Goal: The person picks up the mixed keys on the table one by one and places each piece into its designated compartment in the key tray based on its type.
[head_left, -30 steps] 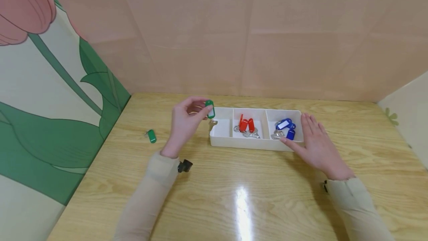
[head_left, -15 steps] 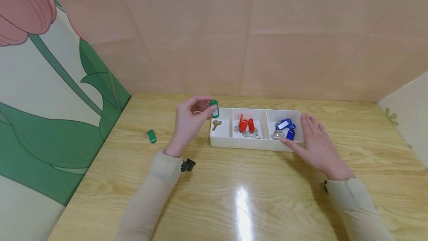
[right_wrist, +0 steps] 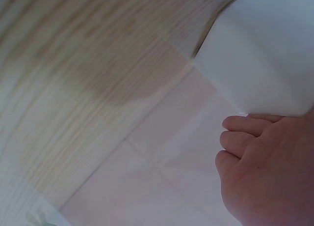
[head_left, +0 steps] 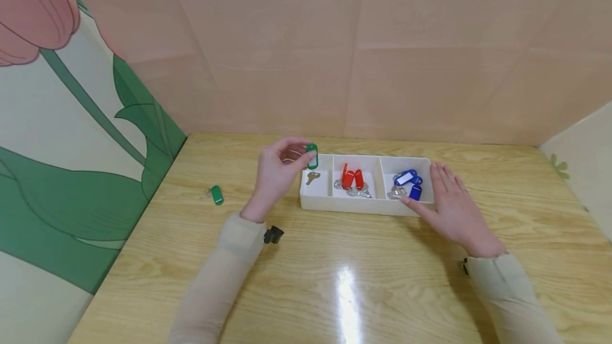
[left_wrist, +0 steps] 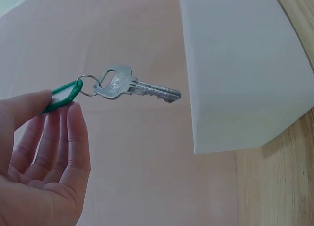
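My left hand (head_left: 279, 174) pinches a green key tag (head_left: 314, 162) between thumb and fingers. From the tag's ring hangs a metal key (left_wrist: 117, 83), over the left compartment in the head view. The white three-compartment tray (head_left: 354, 205) holds red key tags (head_left: 349, 179) with keys in its middle section and blue key tags (head_left: 415, 192) with keys in its right section. Against the tray's right end rests my right hand (head_left: 451, 211), fingers straight, thumb at the front corner. Its palm side and the tray's outer wall fill one side of the right wrist view.
A second green key tag (head_left: 217, 195) with a ring lies on the wooden table (head_left: 287, 291), left of the tray. Behind the table stands a pinkish wall covering (head_left: 354, 68). A wall with a tulip picture (head_left: 95, 174) borders the left side.
My left hand has moved right, carrying the green key tag from the tray's left edge to over the left compartment. My right hand has stayed in place.
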`<state>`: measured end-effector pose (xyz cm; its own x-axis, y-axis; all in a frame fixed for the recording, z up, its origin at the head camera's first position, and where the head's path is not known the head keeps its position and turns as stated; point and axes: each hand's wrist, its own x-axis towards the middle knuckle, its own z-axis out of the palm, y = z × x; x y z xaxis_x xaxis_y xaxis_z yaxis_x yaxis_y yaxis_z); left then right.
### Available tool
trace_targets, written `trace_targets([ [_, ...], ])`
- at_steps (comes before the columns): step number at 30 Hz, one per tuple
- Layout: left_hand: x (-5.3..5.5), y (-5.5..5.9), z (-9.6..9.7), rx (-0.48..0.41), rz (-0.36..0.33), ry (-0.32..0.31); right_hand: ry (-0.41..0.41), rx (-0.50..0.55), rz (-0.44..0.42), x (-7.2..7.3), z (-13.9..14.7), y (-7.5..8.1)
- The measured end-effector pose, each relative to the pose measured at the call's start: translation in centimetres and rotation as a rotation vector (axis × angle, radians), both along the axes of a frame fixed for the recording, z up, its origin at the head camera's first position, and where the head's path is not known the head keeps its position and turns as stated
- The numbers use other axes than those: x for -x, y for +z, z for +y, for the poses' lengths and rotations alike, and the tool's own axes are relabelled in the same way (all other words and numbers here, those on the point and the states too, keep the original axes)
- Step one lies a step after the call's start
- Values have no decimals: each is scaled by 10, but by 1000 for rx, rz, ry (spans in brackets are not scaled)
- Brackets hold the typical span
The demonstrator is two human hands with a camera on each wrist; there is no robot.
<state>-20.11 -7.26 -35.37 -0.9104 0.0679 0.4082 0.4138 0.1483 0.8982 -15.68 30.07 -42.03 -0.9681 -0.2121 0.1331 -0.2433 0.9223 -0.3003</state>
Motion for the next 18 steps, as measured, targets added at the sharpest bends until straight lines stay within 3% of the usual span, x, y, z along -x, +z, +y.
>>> trace_targets([
  [9,6,-9,1,69,6,0,-1,-5,5,0,0,-1],
  [18,22,-30,1,123,-5,13,-7,9,-3,-1,-1,2],
])
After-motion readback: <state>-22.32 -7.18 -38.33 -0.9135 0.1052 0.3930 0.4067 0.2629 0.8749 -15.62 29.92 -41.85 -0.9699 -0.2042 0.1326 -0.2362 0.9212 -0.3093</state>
